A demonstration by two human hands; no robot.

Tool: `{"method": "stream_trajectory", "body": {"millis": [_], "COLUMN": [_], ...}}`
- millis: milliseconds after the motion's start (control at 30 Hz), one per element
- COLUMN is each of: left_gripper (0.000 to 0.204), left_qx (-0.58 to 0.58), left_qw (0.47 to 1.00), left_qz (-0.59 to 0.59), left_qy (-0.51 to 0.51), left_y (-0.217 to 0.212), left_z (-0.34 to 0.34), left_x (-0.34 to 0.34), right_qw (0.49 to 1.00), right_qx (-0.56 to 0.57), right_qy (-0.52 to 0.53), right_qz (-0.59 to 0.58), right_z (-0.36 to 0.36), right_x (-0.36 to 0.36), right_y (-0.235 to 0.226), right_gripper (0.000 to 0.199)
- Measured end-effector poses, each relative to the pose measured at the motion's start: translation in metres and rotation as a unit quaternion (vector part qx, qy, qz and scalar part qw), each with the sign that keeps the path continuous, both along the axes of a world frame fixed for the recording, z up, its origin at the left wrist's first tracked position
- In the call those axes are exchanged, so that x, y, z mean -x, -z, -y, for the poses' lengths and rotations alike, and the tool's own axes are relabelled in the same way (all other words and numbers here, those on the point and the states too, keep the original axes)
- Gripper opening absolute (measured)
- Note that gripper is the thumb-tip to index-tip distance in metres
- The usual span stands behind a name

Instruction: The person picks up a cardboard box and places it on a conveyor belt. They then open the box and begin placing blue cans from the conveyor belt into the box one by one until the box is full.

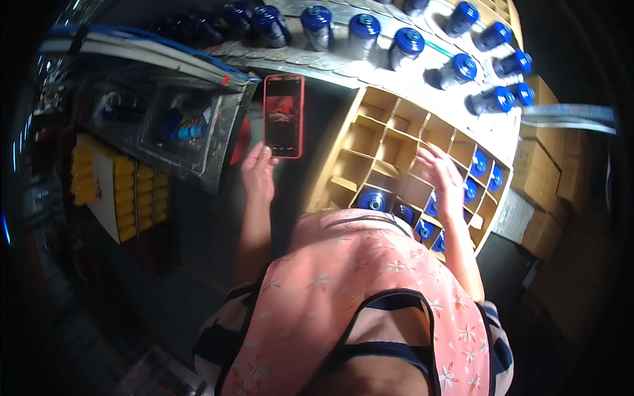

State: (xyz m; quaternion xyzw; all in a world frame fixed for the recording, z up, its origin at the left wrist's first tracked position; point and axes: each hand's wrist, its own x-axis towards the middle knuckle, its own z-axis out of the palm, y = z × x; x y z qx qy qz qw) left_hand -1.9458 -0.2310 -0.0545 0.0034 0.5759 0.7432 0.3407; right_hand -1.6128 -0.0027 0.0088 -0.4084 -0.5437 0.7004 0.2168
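Note:
My left hand [259, 173] is closed on the lower end of a smartphone [284, 125] in a pinkish-red case, its lit screen facing up. Over a divided cardboard box [341, 158] reaches my right hand [441, 173], slightly blurred, fingers stretched out and nothing seen in them. Blue-capped bottles [373, 200] stand in several of the box's near and right cells; other cells hold none. Part of the box is hidden behind my right forearm and the pink apron.
Beyond the box runs a conveyor [330, 63] carrying blue-capped bottles [364, 34]. A dark-framed bin [218, 142] is at the left, with stacked yellow items [125, 198] farther left. Cardboard boxes [538, 178] are piled at the right, near a metal rail [571, 115].

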Motion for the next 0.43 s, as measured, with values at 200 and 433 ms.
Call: {"method": "stream_trajectory", "body": {"millis": [200,433], "left_gripper": [0.037,0.039], "left_qx": [-0.063,-0.093], "left_qw": [0.983,0.962], "left_qz": [-0.024,-0.043], "left_qy": [0.170,0.254], "left_y": [-0.081,-0.127], "left_z": [-0.077,-0.063], "left_x": [-0.120,-0.136], "right_qw": [0.939,0.901], "right_qx": [0.253,0.267], "right_qy": [-0.028,-0.016], "right_qz": [-0.231,-0.342], "right_z": [0.045,0.068], "right_x": [0.070,0.059], "right_y": [-0.024,-0.062], "right_gripper": [0.057,0.053]}}
